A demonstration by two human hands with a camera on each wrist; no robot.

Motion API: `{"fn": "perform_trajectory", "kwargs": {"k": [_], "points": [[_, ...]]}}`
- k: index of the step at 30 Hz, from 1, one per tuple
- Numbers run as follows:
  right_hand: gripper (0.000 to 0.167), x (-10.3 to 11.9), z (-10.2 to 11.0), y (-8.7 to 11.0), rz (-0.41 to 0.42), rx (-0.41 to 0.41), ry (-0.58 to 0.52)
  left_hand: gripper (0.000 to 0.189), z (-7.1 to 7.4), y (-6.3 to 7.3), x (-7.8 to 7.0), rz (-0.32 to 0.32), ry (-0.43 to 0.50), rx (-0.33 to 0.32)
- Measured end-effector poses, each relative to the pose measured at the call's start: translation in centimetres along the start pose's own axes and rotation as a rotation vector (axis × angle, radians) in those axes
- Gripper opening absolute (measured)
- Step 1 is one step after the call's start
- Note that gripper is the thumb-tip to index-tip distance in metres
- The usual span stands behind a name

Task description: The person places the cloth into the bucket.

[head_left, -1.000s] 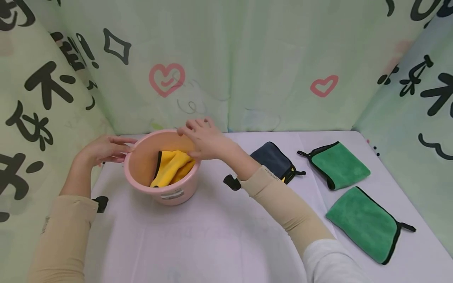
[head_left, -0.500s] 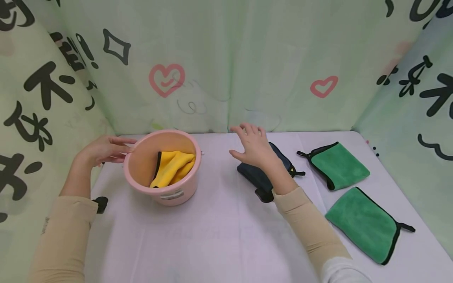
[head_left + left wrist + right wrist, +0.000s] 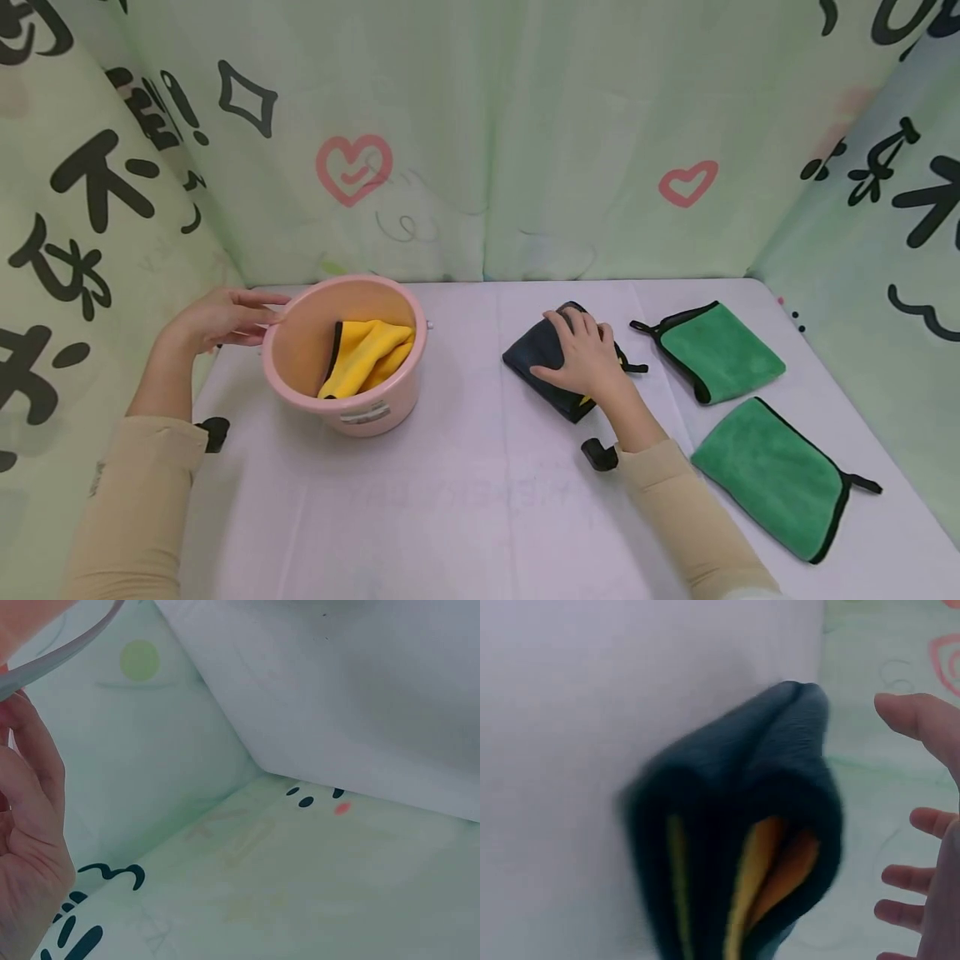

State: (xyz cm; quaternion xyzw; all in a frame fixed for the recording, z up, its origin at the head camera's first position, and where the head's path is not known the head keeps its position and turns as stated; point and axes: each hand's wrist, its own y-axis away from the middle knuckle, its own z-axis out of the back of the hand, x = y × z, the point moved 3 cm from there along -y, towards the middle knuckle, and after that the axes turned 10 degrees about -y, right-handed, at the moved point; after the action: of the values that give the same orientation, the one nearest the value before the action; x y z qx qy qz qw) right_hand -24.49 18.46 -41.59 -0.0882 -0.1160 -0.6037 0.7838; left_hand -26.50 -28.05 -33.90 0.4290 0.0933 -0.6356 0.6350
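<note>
A pink bucket (image 3: 307, 358) stands at the left of the table with a crumpled yellow cloth (image 3: 367, 354) inside. My left hand (image 3: 225, 321) touches the bucket's left side with fairly straight fingers; its thumb is hidden in the head view. In the left wrist view, a pale curved strip (image 3: 67, 652) crosses above that hand's fingers. Over a folded dark navy cloth (image 3: 534, 354) spreads my right hand (image 3: 588, 362), fingers apart. Yellow lining shows between the folds of this navy cloth (image 3: 739, 750) in the right wrist view, where the fingers stand beside it without gripping.
Two green cloths with black edging lie at the right, one folded cloth (image 3: 723, 350) at the back and one flatter cloth (image 3: 780, 479) nearer. A white sheet covers the table (image 3: 420, 517). Printed green curtains (image 3: 570, 150) enclose its back and sides.
My right hand has left the bucket's rim, moved right, and come down over the navy cloth. My left hand, the bucket and the yellow cloth have stayed in place.
</note>
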Motion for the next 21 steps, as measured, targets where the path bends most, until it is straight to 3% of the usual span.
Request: {"fn": "perform_trajectory", "kwargs": {"k": [9, 21], "points": [[0.096, -1.7, -2.2, 1.7, -0.037, 0.099, 0.012, 0.064, 0.0, 0.0, 0.1, -0.006, -0.012, -0.008], [0.089, -2.9, -3.3, 2.1, -0.068, 0.164, 0.028, 0.064, 0.0, -0.2, 0.2, -0.004, -0.024, -0.006]]}}
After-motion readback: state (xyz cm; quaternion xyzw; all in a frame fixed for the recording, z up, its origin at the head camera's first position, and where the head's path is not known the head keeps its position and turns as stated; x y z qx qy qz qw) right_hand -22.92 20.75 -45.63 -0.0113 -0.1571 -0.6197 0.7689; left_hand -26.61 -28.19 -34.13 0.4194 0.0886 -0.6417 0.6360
